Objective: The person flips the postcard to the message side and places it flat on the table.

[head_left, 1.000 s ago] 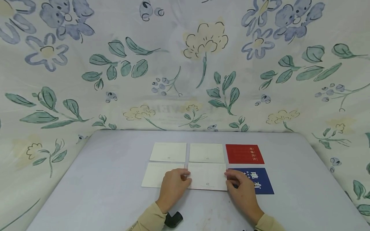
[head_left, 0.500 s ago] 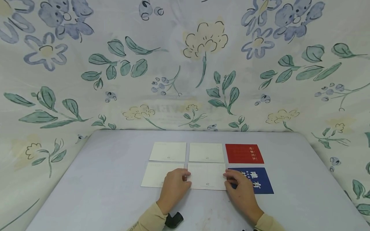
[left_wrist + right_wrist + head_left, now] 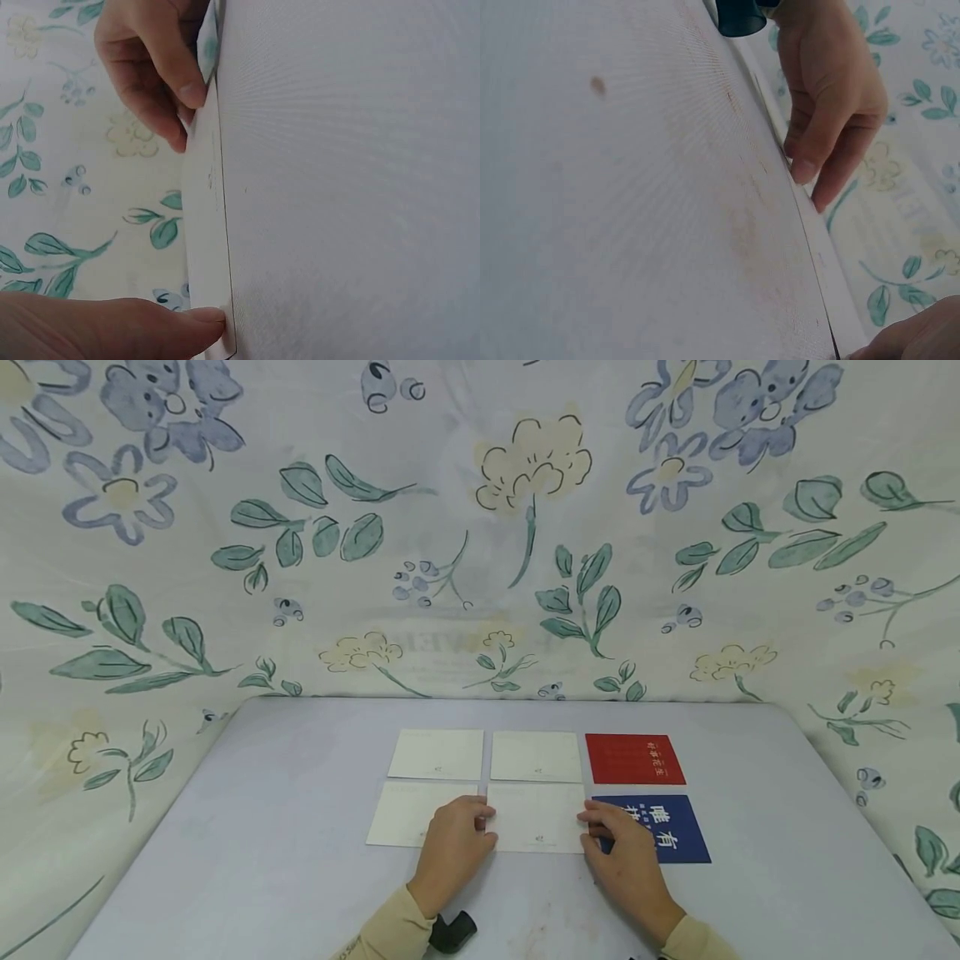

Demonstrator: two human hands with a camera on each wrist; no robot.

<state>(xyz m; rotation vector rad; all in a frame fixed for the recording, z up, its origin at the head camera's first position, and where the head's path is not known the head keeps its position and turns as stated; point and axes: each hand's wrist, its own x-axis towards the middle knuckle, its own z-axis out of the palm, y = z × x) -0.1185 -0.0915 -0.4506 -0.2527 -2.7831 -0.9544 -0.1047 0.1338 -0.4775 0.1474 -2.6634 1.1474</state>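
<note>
A cream card (image 3: 536,817) lies flat on the table at the front middle of two rows of cards. My left hand (image 3: 453,847) touches its left edge, index finger and thumb apart along that side, above part of another cream card (image 3: 397,810). Along the right edge of the middle card, my right hand (image 3: 628,860) rests its fingertips, covering the left part of a blue card (image 3: 678,831) with white characters. In the left wrist view a thumb (image 3: 187,330) lies at the near corner of the card (image 3: 206,225). Neither hand encloses a card.
Behind stand two more cream cards, one left (image 3: 435,753) and one middle (image 3: 534,756), with a red card (image 3: 633,758) to their right. A white table (image 3: 225,860) bears everything. Floral fabric (image 3: 450,527) hangs behind it. A black device (image 3: 453,932) sits at the left wrist.
The middle card has settled slightly to the left and its front edge sits a touch farther back. My right fingertips shifted slightly left; the left hand barely moved.
</note>
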